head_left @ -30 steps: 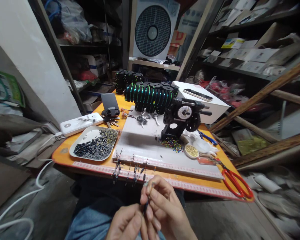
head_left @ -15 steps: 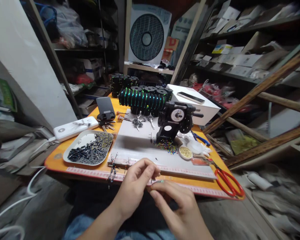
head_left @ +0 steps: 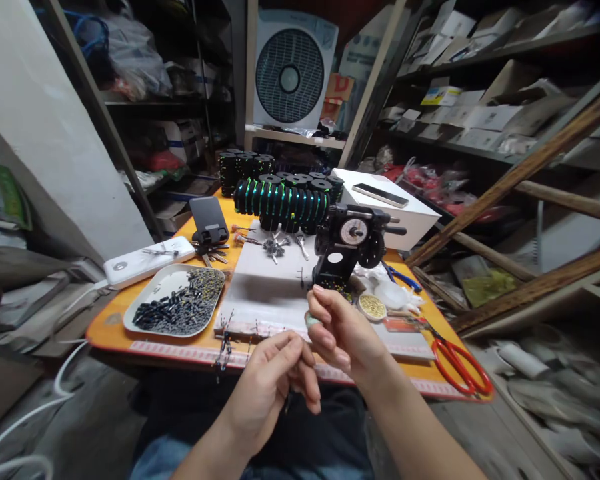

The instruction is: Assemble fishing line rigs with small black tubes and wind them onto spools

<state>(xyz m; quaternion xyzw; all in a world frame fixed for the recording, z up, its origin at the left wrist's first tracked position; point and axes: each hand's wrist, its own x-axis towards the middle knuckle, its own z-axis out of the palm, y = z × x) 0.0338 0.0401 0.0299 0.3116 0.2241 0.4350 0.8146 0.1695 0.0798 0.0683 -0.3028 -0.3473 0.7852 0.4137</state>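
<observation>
My left hand (head_left: 275, 377) is at the table's front edge, thumb and forefinger pinched together on something too small to make out. Just above and to its right, my right hand (head_left: 343, 327) is raised with curled fingers, a pale green band on one finger; what it holds, if anything, is hidden. Behind my right hand are a black winding device (head_left: 347, 237) with a dial and small coloured beads (head_left: 341, 288). Dark beaded strands (head_left: 224, 350) hang over the front edge, left of my left hand. A grey board (head_left: 260, 290) lies beyond the hands.
A white tray (head_left: 153, 287) of dark beads is at left, near a white power strip (head_left: 147, 261) and phone stand (head_left: 209, 219). Right are a dish of gold beads (head_left: 372, 307), red-handled scissors (head_left: 460, 365) and blue-handled pliers (head_left: 404, 279). A white box (head_left: 415, 220) stands behind.
My hands have come apart. The right hand has risen and moved forward, now partly covering the coloured beads; the left has dropped slightly, still pinched.
</observation>
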